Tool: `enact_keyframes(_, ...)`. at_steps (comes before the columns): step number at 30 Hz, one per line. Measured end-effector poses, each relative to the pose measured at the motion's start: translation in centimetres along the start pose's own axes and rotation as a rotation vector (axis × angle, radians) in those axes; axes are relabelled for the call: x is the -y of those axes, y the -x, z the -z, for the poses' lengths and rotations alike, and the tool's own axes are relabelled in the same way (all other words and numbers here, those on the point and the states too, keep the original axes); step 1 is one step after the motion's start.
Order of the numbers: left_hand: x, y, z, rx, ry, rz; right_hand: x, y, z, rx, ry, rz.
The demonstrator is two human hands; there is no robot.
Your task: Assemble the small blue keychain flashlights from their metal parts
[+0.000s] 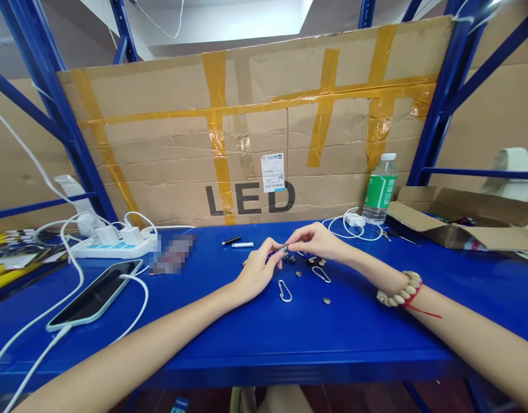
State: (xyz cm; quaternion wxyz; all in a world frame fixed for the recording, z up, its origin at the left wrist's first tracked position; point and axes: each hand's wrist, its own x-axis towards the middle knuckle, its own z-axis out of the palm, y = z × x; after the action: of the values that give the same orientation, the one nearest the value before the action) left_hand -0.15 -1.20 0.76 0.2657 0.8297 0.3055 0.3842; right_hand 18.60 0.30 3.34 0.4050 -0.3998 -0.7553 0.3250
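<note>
My left hand [261,267] and my right hand [314,241] meet over the middle of the blue table. Both are closed, with thumbs and fingertips pinching a small shiny metal piece [284,249] between them; its kind is too small to make out. Just below my left hand lies a silver carabiner [285,291]. A second carabiner [321,274] rests under my right hand, beside small dark round pieces [311,261]. Two small round metal discs lie nearer to me, one disc [326,300] at the right and another disc [298,274] closer to my fingers.
Behind my left hand lie a black pen-like stick [231,241] and a white one [242,245]. A charging phone [96,295], cables and a power strip [113,246] occupy the left. At the right stand a water bottle [380,192] and an open cardboard box [462,232]. Taped cardboard [169,166] closes the back.
</note>
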Motion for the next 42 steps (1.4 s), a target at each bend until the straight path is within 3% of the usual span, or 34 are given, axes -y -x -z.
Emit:
enact_keyframes(11,0.2,0.2,0.1,0.088,-0.116,-0.122,-1.1,0.5,0.0,0.243,-0.059,-0.17)
enact_keyframes(24,0.6,0.3,0.1,0.052,-0.182,-0.074,0.7,1.3,-0.5,0.386,0.0,-0.083)
enact_keyframes(34,0.8,0.2,0.0,0.044,-0.161,-0.165,0.5,1.1,-0.8,0.393,-0.051,-0.135)
enact_keyframes(42,0.7,-0.2,-0.2,-0.032,-0.16,-0.08,0.0,0.8,-0.7,0.3,0.082,-0.1)
